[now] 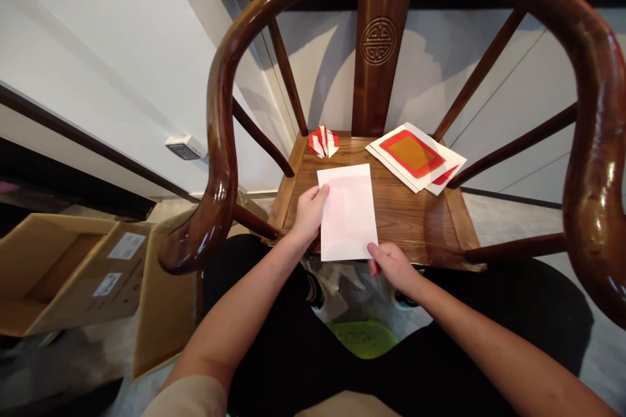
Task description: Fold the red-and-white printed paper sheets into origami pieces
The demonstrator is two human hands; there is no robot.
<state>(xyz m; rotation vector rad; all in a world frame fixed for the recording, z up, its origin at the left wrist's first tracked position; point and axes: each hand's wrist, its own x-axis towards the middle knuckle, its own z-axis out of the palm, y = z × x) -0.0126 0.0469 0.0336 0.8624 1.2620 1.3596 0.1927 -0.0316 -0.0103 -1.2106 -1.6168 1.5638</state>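
A white sheet of paper [348,212] is held over the front of a wooden chair seat [405,221]. My left hand [310,212] grips its left edge, thumb on top. At the lower right corner, my right hand [391,265] pinches the sheet between thumb and fingers. Faint pinkish shapes show through the paper; its underside is hidden. Behind it on the seat, at the left, lies a folded red and white paper piece [323,141]. To the right is a small stack of white sheets [408,155] printed in red and orange.
The chair's curved armrest [220,111] surrounds the seat, with a carved backrest [379,42] behind. Open cardboard boxes [98,273] stand on the floor at the left. A green basin [364,337] sits below, between my legs. A wall socket [186,147] is at the left.
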